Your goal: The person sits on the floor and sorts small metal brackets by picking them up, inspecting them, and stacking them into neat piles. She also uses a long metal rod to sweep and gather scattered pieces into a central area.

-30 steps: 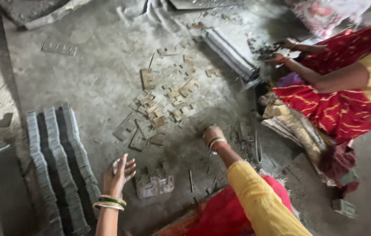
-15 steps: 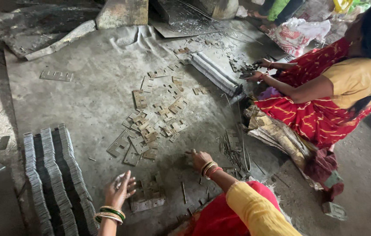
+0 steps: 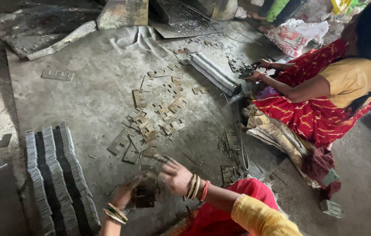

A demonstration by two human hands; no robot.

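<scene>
My left hand [image 3: 125, 195] is at the bottom centre, curled around a small dark stack of flat metal plates [image 3: 144, 196] held just above the grey floor. My right hand [image 3: 173, 175], with bangles on its wrist, is right beside that stack, its fingers blurred and reaching over the top of it. Whether a plate is in those fingers is unclear. Just beyond both hands, loose notched metal plates [image 3: 150, 124] lie scattered on the floor.
Long rows of stacked plates [image 3: 56, 179] stand on edge at the left. A co-worker in red and yellow [image 3: 325, 96] sits at the right, hands at a plate pile [image 3: 242, 67]. A plate bundle [image 3: 215, 72], thin metal strips [image 3: 233, 148] and scrap sheets [image 3: 58, 41] lie around.
My right hand came back from the scattered plates to my left hand. My left hand has closed around a stack of plates. The view has shifted down and left.
</scene>
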